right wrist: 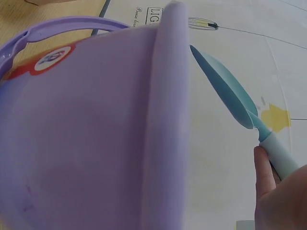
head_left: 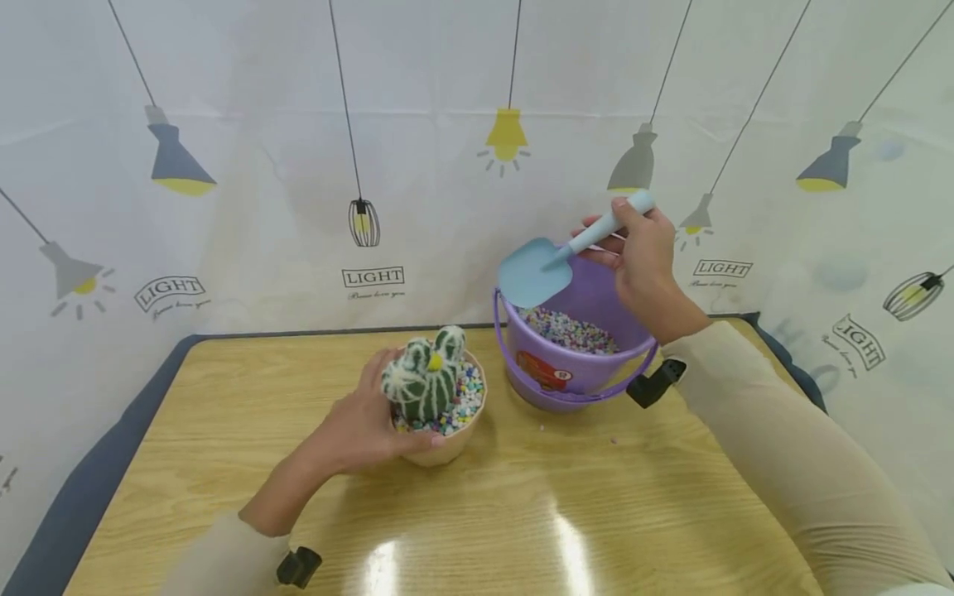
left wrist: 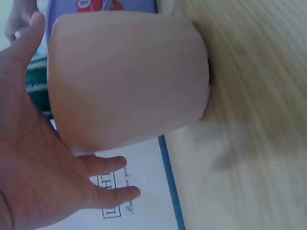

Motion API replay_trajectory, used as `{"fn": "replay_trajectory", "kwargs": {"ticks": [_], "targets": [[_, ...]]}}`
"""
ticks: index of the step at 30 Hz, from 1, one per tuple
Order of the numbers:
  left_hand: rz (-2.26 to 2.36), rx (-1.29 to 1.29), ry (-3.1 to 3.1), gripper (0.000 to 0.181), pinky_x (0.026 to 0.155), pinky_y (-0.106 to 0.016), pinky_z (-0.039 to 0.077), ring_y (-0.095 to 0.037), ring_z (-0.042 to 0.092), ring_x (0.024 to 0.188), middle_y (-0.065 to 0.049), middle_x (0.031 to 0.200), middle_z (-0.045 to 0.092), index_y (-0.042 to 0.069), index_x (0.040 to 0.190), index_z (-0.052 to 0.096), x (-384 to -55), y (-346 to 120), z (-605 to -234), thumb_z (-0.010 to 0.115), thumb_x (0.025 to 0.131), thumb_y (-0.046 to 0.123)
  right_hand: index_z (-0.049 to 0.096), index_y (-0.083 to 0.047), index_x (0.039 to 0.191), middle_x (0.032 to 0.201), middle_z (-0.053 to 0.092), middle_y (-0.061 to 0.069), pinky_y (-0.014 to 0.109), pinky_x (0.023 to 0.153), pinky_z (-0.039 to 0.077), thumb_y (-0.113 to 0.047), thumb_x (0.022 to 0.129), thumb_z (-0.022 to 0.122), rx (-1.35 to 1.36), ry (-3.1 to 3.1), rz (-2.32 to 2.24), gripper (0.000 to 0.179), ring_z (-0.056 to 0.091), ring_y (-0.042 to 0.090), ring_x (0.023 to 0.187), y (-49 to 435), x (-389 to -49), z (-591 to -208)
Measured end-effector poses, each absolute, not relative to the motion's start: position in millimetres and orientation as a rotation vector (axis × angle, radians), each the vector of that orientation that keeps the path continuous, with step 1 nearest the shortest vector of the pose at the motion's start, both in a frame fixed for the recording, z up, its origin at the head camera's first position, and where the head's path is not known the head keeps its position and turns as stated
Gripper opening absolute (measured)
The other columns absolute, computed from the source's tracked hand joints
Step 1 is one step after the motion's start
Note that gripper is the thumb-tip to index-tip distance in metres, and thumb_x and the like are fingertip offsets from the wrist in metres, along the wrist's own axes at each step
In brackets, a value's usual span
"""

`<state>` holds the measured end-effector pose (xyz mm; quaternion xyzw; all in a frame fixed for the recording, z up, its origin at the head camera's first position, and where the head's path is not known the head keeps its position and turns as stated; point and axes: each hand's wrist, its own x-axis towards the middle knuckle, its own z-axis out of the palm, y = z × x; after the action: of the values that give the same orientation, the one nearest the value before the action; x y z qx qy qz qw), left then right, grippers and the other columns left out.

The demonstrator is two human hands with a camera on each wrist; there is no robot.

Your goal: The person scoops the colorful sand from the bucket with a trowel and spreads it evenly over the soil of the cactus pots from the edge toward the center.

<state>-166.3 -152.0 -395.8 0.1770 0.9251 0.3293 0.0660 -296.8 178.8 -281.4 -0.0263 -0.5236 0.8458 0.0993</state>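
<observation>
In the head view, my left hand (head_left: 365, 422) holds a pale pink flowerpot (head_left: 440, 451), thumb on the near side and fingers behind. A green-and-white knitted cactus (head_left: 426, 387) with a yellow spot stands in it among multicoloured beads (head_left: 469, 393). The left wrist view shows the flowerpot's (left wrist: 129, 81) plain side, with two fingers (left wrist: 115, 192) stretched out beside it. My right hand (head_left: 644, 248) grips the handle of a light blue toy shovel (head_left: 535, 273), its blade above the left rim of a purple bucket (head_left: 514, 327). No beads show on the blade.
More multicoloured beads (head_left: 570, 331) lie inside the purple bucket, whose handle hangs down in front. A few stray beads (head_left: 614, 440) dot the wooden table (head_left: 522, 513). Behind the table's far edge hangs a white cloth (head_left: 432, 165) printed with lamps.
</observation>
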Motion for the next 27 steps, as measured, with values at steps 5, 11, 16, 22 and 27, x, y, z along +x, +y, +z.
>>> {"fn": "replay_trajectory", "kwargs": {"ticks": [5,11,16,22,27], "targets": [[0.984,0.492,2.817,0.12,0.085,-0.054,0.052,-0.037,0.06,0.109,-0.016,0.157,0.016,0.013,0.156,0.011,-164.6,-149.8,-398.3,0.076,0.069,0.065,0.05,-0.002,0.105,0.076,0.07,0.013,0.041,0.065,0.06,-0.016,0.1,0.053,-0.041,-1.595,2.428,0.014,0.073,0.029,0.07,185.5,-300.1,-282.2],[0.991,0.464,2.782,0.121,0.087,-0.058,0.05,-0.038,0.057,0.113,-0.015,0.158,0.014,0.015,0.156,0.011,-166.4,-149.5,-399.6,0.076,0.068,0.065,0.052,-0.004,0.101,0.077,0.072,0.011,0.037,0.062,0.06,-0.018,0.099,0.056,-0.008,-1.731,2.282,0.014,0.073,0.025,0.07,197.0,-304.3,-291.6],[1.017,0.452,2.739,0.12,0.09,-0.06,0.048,-0.04,0.054,0.116,-0.014,0.159,0.013,0.015,0.156,0.01,-167.1,-150.6,-396.4,0.079,0.068,0.061,0.054,-0.007,0.102,0.077,0.071,0.009,0.035,0.061,0.06,-0.016,0.099,0.056,0.001,-1.823,2.202,0.01,0.073,0.022,0.071,201.4,-310.2,-303.4],[1.026,0.465,2.717,0.122,0.091,-0.06,0.047,-0.041,0.054,0.116,-0.014,0.159,0.013,0.015,0.156,0.01,-170.6,-152.8,-396.0,0.08,0.067,0.06,0.054,-0.007,0.103,0.077,0.071,0.007,0.032,0.061,0.06,-0.015,0.097,0.059,0.014,-1.903,2.136,0.011,0.072,0.02,0.07,203.5,-314.0,-312.2],[1.078,0.502,2.675,0.123,0.095,-0.062,0.044,-0.042,0.052,0.119,-0.017,0.157,0.015,0.016,0.156,0.011,-175.3,-153.4,-396.2,0.083,0.065,0.056,0.055,-0.008,0.106,0.084,0.07,0.005,0.029,0.068,0.059,-0.018,0.096,0.061,0.055,-2.111,1.931,0.015,0.071,0.015,0.078,205.3,-317.0,-319.1]]}}
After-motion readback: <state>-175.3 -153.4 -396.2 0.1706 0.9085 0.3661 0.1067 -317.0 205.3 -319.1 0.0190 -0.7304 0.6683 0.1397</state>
